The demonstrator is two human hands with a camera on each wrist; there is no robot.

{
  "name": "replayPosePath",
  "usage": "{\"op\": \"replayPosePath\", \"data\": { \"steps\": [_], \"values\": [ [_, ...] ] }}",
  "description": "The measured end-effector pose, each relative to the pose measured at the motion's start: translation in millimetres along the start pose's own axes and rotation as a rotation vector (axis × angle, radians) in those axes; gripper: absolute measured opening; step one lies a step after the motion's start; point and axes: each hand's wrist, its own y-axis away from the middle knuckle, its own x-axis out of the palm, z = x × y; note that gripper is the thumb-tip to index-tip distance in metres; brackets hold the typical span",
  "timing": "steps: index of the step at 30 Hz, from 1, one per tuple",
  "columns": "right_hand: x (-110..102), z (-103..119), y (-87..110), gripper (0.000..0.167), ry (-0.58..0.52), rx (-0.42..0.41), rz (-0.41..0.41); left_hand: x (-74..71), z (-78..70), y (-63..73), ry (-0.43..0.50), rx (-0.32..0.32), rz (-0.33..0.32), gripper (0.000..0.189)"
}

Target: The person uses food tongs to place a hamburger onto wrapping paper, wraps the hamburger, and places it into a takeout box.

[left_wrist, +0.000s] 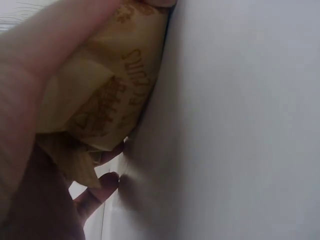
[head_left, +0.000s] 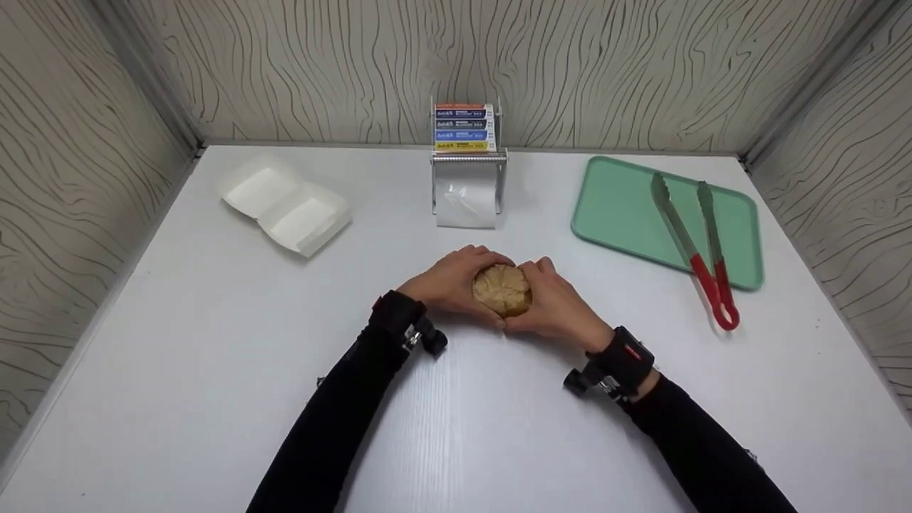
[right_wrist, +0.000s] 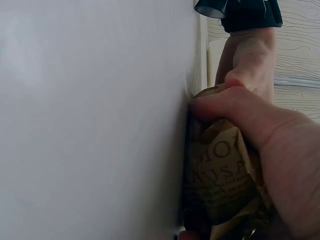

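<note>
A round burger-like bundle (head_left: 501, 290) wrapped in brown paper sits on the white table between both hands. Its top shows pleated, gathered folds. In the left wrist view, brown lettering and a drawing mark the paper wrapper (left_wrist: 100, 95), and a loose flap of it sticks out. The left hand (head_left: 454, 281) curls round the far and left side of the bundle. From the right, the right hand (head_left: 559, 303) grips it, with its thumb on the near side. Printed letters also show on the wrapper (right_wrist: 220, 170) in the right wrist view. What lies inside the paper is hidden.
An open white clamshell box (head_left: 265, 191) lies at the back left. At the back middle stands a metal dispenser (head_left: 467, 189) with a white sheet hanging from it and coloured strips on top. Red-handled tongs (head_left: 705, 285) rest across a green tray (head_left: 616, 206) at right, overhanging its edge.
</note>
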Motion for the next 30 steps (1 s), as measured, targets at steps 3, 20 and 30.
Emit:
{"op": "replayPosePath", "data": {
  "steps": [3, 20, 30],
  "values": [
    [-1, 0, -0.3, 0.080, 0.000, -0.005, 0.005, 0.8, -0.6, -0.1, -0.009, -0.008, 0.001, 0.089],
    [-8, -11, -8.3, 0.082, -0.019, -0.066, 0.066, 11.4, -8.0, 1.9, 0.064, -0.100, -0.108, 0.081],
    [-17, -24, -25.9, 0.082, -0.049, -0.211, 0.160, 13.9, -14.3, 13.0, 0.027, -0.169, -0.178, 0.080]
  ]
}}
